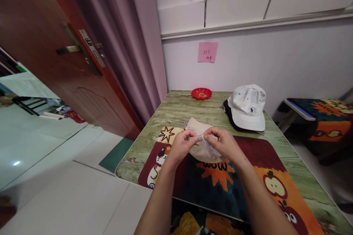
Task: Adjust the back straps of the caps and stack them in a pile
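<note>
A pale beige cap point(204, 151) is held just over the patterned mat, its brim point(195, 126) pointing away from me. The fingers of my left hand point(182, 146) are closed in a pinch on the near edge of the cap, at what looks like a small strap or label. Close beside it, my right hand point(223, 142) pinches the same edge from the right. Part of the cap is hidden behind my fingers.
A white cap point(246, 102) rests on a black cap point(229, 115) at the table's right rear. A red scalloped dish point(201, 94) stands at the back. The mat point(215, 187) covers the table's point(135, 154) front. An open door point(91, 80) and curtain point(135, 36) border the left.
</note>
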Motion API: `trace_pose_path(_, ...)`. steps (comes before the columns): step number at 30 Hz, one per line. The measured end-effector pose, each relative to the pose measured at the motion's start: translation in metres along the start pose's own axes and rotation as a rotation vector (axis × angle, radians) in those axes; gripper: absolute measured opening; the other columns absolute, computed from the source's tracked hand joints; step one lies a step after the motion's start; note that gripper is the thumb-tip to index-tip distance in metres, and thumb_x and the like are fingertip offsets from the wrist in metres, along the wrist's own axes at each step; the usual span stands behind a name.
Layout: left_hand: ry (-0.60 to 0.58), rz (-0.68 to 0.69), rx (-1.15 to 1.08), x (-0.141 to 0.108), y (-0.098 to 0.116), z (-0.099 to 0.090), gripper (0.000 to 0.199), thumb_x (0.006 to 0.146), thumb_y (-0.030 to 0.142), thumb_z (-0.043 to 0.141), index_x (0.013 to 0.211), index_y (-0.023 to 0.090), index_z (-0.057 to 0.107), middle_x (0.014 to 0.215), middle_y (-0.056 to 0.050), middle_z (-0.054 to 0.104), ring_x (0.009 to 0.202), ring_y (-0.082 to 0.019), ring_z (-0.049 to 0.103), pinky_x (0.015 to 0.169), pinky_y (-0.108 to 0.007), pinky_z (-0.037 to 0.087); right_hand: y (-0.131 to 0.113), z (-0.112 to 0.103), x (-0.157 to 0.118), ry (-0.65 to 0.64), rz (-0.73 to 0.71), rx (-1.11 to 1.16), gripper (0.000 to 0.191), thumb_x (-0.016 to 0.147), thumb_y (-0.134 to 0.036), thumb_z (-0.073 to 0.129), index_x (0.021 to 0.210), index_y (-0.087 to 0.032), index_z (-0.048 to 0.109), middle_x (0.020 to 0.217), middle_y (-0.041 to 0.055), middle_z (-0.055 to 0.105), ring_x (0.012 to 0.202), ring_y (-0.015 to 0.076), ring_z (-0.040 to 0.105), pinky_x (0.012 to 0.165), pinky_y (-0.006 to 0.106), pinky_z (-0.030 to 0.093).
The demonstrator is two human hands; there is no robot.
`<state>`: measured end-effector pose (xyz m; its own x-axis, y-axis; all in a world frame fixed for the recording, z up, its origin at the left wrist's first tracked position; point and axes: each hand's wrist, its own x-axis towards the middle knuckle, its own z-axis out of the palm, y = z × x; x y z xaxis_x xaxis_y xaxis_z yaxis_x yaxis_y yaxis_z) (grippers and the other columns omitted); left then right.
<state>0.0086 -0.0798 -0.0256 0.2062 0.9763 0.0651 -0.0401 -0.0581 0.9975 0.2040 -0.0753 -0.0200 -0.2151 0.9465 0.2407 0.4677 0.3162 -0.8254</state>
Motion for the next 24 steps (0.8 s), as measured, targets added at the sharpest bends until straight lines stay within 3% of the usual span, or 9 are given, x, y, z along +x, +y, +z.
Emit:
trace_pose_path(9, 0.096, 0.001, -0.026, 0.004, -0.009, 0.004, 0.028, 0.07, 0.038, 0.08, 0.076, 0.016, 0.063, 0.071, 0.0, 0.061, 0.065, -0.011, 0.053, 0.062, -0.023, 0.041, 0.009, 0.007, 0.001, -0.007, 0.015, 0.097, 0.021, 0.085, -0.036, 0.058, 0.077, -0.021, 0.069, 0.066, -0.0005, 0.065, 0.063, 0.0168, 0.054, 0.059, 0.026, 0.037)
trace_pose_path(15, 0.07, 0.007, -0.115, -0.001, -0.003, 0.01, 0.032, 0.071, 0.031, 0.081, 0.087, 0.02, 0.055, 0.074, 0.002, 0.064, 0.064, -0.011, 0.056, 0.063, -0.022, 0.043, 0.016, 0.01, 0.001, -0.034, -0.014, 0.172, 0.02, 0.086, -0.036, 0.058, 0.077, -0.021, 0.068, 0.07, -0.0009, 0.063, 0.069, 0.0177, 0.055, 0.065, 0.026, 0.039)
trace_pose_path(19, 0.045, 0.08, 0.0, -0.001, -0.002, 0.009, 0.021, 0.076, 0.03, 0.075, 0.08, 0.018, 0.059, 0.078, 0.0, 0.063, 0.07, -0.012, 0.057, 0.066, -0.023, 0.044, 0.013, 0.006, 0.0, -0.043, -0.006, 0.133, 0.021, 0.087, -0.038, 0.058, 0.079, -0.022, 0.069, 0.072, -0.0005, 0.066, 0.071, 0.0186, 0.057, 0.068, 0.027, 0.04)
trace_pose_path(24, 0.044, 0.191, 0.274, -0.001, -0.004, 0.007, 0.013, 0.077, 0.026, 0.073, 0.085, 0.019, 0.066, 0.087, -0.003, 0.068, 0.084, -0.018, 0.061, 0.079, -0.028, 0.045, 0.008, 0.004, -0.002, -0.017, 0.017, 0.053, 0.022, 0.086, -0.038, 0.059, 0.077, -0.022, 0.07, 0.069, -0.0006, 0.065, 0.066, 0.0177, 0.055, 0.064, 0.027, 0.039)
